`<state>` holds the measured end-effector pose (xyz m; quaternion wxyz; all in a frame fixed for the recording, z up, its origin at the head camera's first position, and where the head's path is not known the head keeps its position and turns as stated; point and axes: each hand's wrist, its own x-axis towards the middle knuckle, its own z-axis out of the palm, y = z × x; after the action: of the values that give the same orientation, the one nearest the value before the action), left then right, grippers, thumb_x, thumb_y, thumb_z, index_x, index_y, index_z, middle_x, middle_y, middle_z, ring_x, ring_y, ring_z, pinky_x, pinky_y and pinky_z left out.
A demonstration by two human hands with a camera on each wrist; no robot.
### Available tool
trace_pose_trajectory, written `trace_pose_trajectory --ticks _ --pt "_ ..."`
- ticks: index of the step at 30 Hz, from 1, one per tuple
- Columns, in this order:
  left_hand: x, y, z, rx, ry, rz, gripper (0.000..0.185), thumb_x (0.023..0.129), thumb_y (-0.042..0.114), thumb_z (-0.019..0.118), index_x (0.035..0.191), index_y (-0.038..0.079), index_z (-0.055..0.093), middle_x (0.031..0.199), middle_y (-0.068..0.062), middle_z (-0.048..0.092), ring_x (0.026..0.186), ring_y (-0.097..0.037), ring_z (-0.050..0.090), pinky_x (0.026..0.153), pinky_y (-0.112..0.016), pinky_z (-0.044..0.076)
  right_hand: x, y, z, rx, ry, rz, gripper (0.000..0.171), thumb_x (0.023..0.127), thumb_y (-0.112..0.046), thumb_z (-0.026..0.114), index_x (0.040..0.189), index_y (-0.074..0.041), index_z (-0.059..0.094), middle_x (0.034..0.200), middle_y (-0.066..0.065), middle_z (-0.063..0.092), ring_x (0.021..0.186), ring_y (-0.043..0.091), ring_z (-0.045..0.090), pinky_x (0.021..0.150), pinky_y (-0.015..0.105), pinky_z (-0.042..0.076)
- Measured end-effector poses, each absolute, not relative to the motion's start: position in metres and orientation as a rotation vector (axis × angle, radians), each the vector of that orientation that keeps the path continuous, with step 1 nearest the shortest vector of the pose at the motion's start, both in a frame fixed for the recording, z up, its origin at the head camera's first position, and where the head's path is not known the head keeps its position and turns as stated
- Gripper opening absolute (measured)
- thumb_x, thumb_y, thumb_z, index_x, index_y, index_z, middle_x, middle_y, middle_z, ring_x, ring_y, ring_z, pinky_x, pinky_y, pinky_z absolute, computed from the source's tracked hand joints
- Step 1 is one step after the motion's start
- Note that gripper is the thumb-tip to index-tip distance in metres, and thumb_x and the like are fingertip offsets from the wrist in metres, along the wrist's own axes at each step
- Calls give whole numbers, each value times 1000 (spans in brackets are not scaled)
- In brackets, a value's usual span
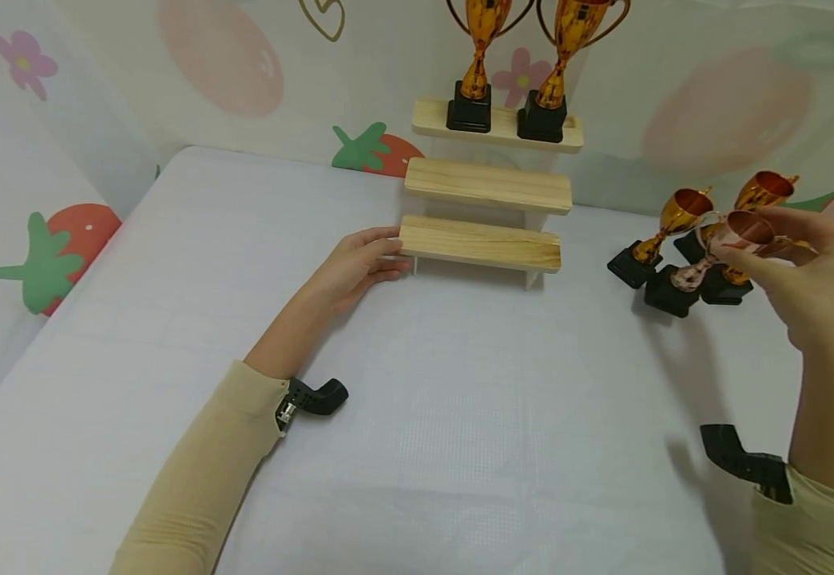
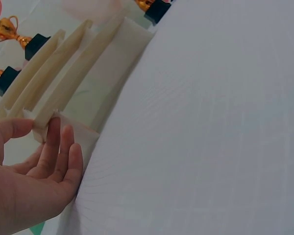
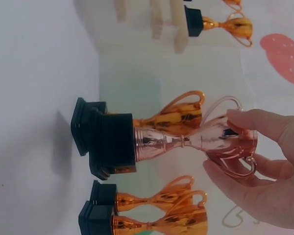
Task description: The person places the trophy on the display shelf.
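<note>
My right hand (image 1: 820,275) holds a rose-gold trophy cup (image 3: 218,139) by its bowl and handles, at the right of the table. The trophy's black base (image 3: 115,144) is low; I cannot tell whether it touches the cloth. Close around it stand gold trophies (image 1: 681,214), partly covered by the hand and the rose-gold cup. With thumb above and fingers below, my left hand (image 2: 44,176) pinches the left end of the lowest step (image 1: 478,243) of a three-step wooden display stand. Two gold trophies (image 1: 485,20) stand on the top step (image 1: 431,120).
The middle step (image 1: 489,185) of the stand bears nothing. White cloth (image 1: 417,447) covers the table, and a curtain printed with strawberries (image 1: 86,239) hangs behind and at the left. Each wrist carries a black camera mount (image 1: 319,397).
</note>
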<state>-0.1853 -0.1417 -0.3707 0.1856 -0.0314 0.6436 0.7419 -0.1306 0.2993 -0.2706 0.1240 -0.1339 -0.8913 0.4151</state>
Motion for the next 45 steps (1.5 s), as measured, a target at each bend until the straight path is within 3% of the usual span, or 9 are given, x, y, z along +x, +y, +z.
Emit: trace_pose_trajectory --ticks 8,11,15,21,28,35,42,45 --pt "-186 -143 -372 -83 1816 2082 50 112 12 47 159 -3 39 150 -22 50 98 -11 66 86 -19 55 -129 290 -270 -291 -2616 1135 33 96 -20 80 127 -26 71 94 -22 53 86 -4 53 70 4 43" --pt "-186 -143 -373 -82 1817 2082 51 112 12 47 159 -3 39 151 -22 50 99 -12 66 87 -20 55 -128 287 -271 -273 -2623 1130 35 96 -22 80 129 -27 70 91 -26 54 87 -5 53 71 5 42" --pt "-185 -143 -372 -83 1817 2086 50 112 12 47 159 -3 39 149 -22 51 99 -12 66 86 -20 55 -128 284 -272 -186 -2587 1182 38 93 -16 83 128 -24 71 84 -33 58 86 -6 56 71 6 44" --pt "-185 -144 -372 -79 1831 2083 50 112 13 47 159 -3 40 147 -21 52 98 -10 66 86 -20 56 -127 278 -273 -100 -2555 1220 41 90 -7 84 127 -18 71 83 -31 61 83 -4 59 71 3 47" --pt "-185 -143 -371 -68 1831 2082 50 112 13 47 159 -3 40 148 -23 52 98 -9 67 86 -20 56 -126 272 -272 -65 -2590 1167 54 92 -8 82 141 1 63 89 -28 59 86 -6 58 72 2 47" --pt "-185 -143 -372 -65 1829 2084 49 112 13 47 158 -3 40 147 -22 52 98 -10 67 85 -20 56 -125 267 -271 -52 -2581 1226 46 91 -9 83 135 -10 68 89 -26 61 85 -6 60 68 4 48" --pt "-186 -142 -373 -72 1822 2092 50 112 12 47 158 -4 40 148 -24 52 98 -11 67 84 -19 56 -126 260 -270 -21 -2563 1256 48 90 -6 84 136 -8 69 87 -26 63 82 -6 62 68 6 48" --pt "-186 -142 -373 -73 1824 2094 49 112 12 47 158 -4 40 148 -24 52 97 -11 67 84 -19 56 -126 259 -269 -22 -2568 1262 46 90 -7 85 134 -12 70 86 -26 63 84 -5 61 67 6 47"
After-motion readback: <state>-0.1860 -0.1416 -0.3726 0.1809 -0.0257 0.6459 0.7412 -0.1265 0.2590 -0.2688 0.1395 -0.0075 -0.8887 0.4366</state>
